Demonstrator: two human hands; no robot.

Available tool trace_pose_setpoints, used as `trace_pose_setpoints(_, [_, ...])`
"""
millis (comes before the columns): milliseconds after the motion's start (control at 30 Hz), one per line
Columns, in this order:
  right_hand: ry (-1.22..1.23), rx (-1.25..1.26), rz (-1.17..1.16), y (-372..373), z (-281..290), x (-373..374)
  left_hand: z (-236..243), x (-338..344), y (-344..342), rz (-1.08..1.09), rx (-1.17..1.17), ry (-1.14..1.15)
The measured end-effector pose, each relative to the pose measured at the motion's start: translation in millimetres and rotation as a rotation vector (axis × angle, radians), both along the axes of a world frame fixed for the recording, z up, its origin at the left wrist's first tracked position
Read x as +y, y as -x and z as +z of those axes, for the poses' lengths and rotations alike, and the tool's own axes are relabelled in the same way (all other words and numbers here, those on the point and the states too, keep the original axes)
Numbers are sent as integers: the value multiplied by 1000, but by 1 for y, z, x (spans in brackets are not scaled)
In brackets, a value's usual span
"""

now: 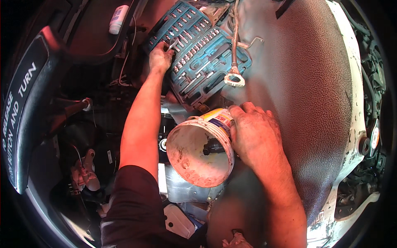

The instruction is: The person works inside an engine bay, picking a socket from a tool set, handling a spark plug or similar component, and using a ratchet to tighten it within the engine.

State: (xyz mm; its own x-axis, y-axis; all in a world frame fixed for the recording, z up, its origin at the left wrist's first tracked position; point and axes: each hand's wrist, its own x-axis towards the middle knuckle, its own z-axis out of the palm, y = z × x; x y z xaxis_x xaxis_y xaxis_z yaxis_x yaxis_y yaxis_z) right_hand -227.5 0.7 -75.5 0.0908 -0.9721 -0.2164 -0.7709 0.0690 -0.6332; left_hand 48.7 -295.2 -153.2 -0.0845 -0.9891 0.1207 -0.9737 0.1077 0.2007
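Observation:
My left hand (160, 60) reaches over the open blue socket set case (198, 89), fingers closed around a shiny metal wrench (173, 42) whose head sticks out beyond them. Rows of small silver sockets fill the case. A white plastic bucket (186, 167) lies tilted with its mouth toward me. Its inside is stained, and a black cylindrical part (213, 146) rests in it. My right hand (258, 134) grips the bucket's side at the rim; its fingertips are partly out of sight behind the bucket.
A brown rod with a metal ring end (234, 79) hangs right of the case. Black textured padding (306, 82) covers the right side. A white bottle (118, 19) lies at the far left. A black labelled handle (25, 111) juts in at left. Engine parts (86, 175) sit lower left.

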Motion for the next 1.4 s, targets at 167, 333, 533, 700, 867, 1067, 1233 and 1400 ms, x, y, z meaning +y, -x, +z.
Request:
trace_pose_setpoints(167, [36, -17, -9, -1, -1, -1, 11, 12, 14, -26, -165, -37])
trace_pose_setpoints(333, [35, -26, -13, -1, 1, 0, 18, 38, 23, 72, -180, -152])
trace_pose_setpoints(533, [11, -33, 3, 1, 2, 3, 19, 50, 23, 24, -376, -105])
trace_pose_setpoints(700, [33, -36, -11, 1, 0, 2, 21, 33, 18, -43, -424, -20])
trace_pose_setpoints(867, [35, -28, -5, -1, -1, 2, 8, 36, 11, -131, -605, 33])
trace_pose_setpoints(1067, [42, -51, -5, -1, -1, 2, -2, 48, -9, -75, -545, 108])
trace_pose_setpoints(1233, [17, -31, 25, -3, 4, 0, -16, 28, -20, 64, -18, -33])
trace_pose_setpoints(1400, [-58, -18, 60, -1, 8, -2, -28, 7, -23, 136, 556, -276])
